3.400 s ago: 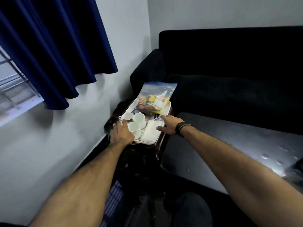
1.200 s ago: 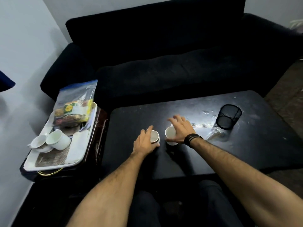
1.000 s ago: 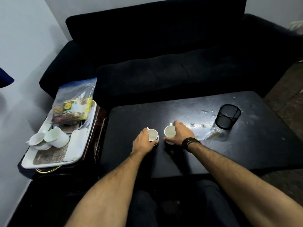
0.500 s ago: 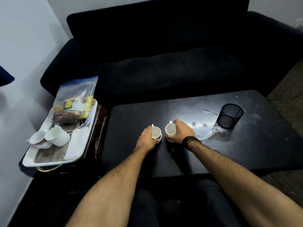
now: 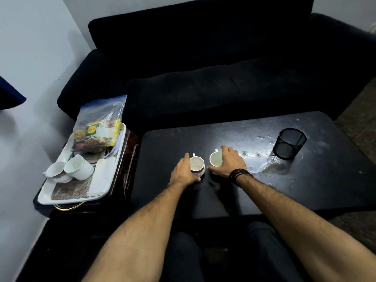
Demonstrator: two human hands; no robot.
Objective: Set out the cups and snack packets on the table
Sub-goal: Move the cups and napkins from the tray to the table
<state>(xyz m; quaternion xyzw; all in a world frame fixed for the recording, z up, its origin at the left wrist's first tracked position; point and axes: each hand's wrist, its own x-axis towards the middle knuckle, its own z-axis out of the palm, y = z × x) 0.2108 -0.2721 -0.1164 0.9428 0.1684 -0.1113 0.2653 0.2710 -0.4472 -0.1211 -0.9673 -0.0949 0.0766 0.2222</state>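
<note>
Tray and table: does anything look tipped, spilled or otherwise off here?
Yes. On the tray, one cup lies tipped against a smaller cup. The table has pale wet-looking marks beside the mesh holder. The two cups in the hands stand upright.

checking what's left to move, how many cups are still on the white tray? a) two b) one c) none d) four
a: two white cups lie tipped together on the white tray below the snack bag, while the other two cups stand on the black table, one at the left hand and one at the right hand.
</note>
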